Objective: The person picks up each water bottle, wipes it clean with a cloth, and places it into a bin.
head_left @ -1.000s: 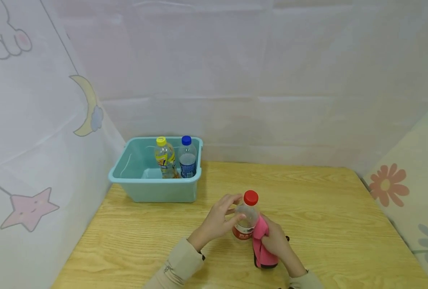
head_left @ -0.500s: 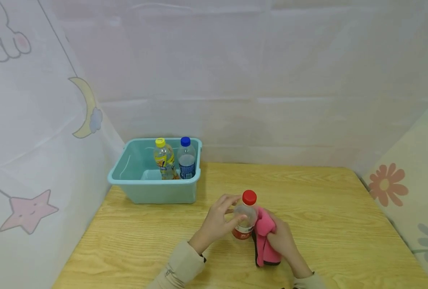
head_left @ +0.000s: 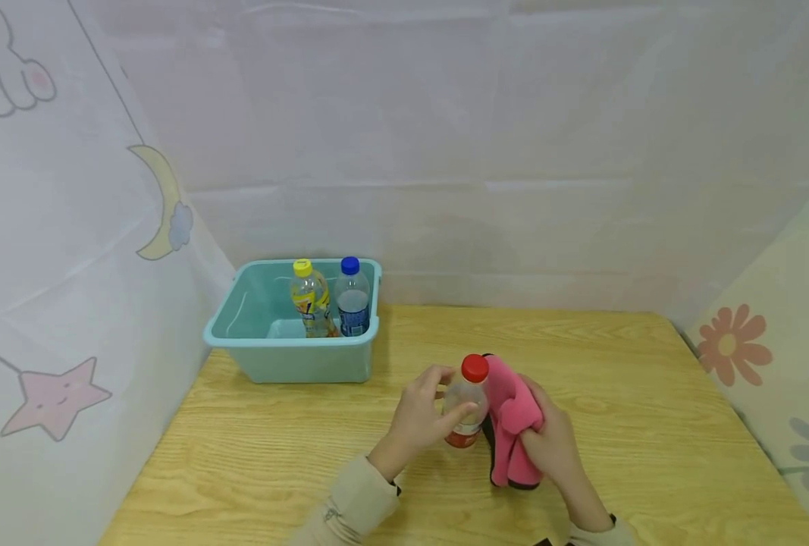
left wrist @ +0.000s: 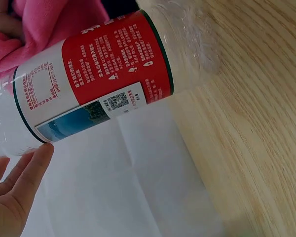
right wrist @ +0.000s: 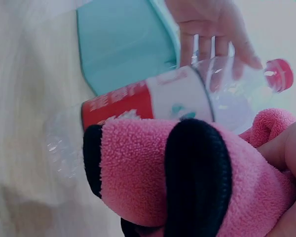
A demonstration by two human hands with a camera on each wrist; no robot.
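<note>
A clear plastic bottle (head_left: 463,431) with a red cap and a red-and-white label stands near the middle of the table. My left hand (head_left: 416,418) holds it round its upper part, fingers on the far side and thumb in front. Bunched in my right hand (head_left: 554,441) is a pink fleecy cloth (head_left: 517,417) with black edging, against or just beside the bottle's right side. In the right wrist view the cloth (right wrist: 138,168) covers part of the label. The left wrist view shows the bottle's label (left wrist: 121,59) close up, with the fingertips at its upper end.
At the back left of the wooden table (head_left: 581,349) sits a light blue plastic bin (head_left: 302,362). Inside it are a yellow-capped bottle (head_left: 311,299) and a blue-capped bottle (head_left: 353,307). Printed fabric sheets (head_left: 431,152) hang behind the table and at both sides.
My right hand and the pink cloth have moved up and to the right alongside the bottle, and more of the cloth shows. The left hand keeps hold of the bottle, which has barely shifted.
</note>
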